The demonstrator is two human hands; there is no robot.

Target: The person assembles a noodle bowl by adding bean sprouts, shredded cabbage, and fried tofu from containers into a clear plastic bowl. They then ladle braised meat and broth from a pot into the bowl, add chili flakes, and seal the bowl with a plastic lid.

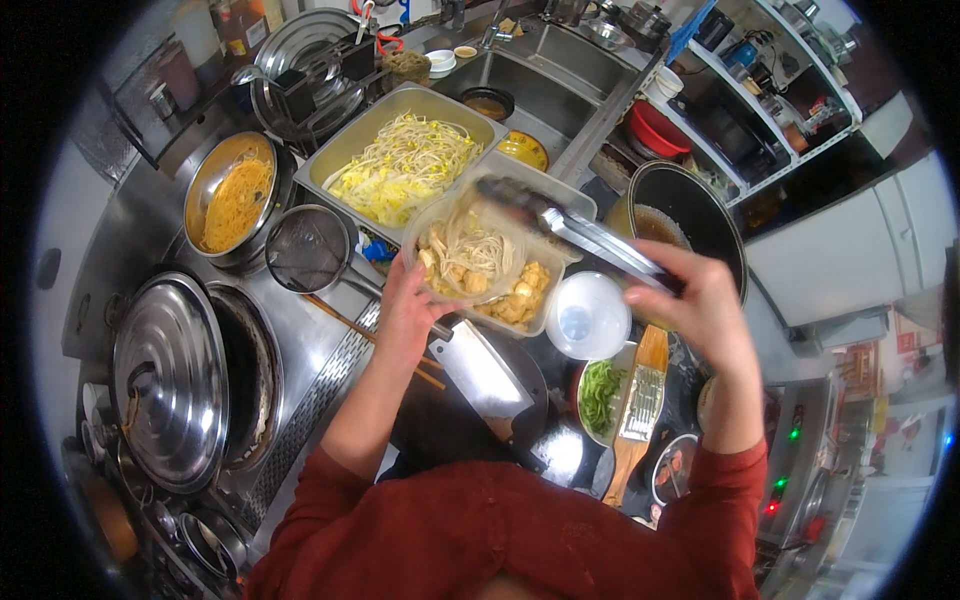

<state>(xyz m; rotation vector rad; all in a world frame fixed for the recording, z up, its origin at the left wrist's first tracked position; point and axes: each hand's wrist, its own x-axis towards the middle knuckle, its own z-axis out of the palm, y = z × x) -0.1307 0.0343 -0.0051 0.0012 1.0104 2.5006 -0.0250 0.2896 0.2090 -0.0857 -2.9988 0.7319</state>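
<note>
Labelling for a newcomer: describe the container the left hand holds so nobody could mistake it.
Start at the big steel tray of bean sprouts at top centre. Just below its right corner, the left hand holds up a clear plastic tub while the right hand points metal tongs into it. It alone is see-through, filled with pale noodles and yellow fried chunks; its neighbours are steel pans.

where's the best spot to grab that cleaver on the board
Likely by its handle end, coming from the upper left beside the left hand. The cleaver lies flat, its broad blade pointing lower right, so only the narrow handle gives fingers something to wrap.
</note>
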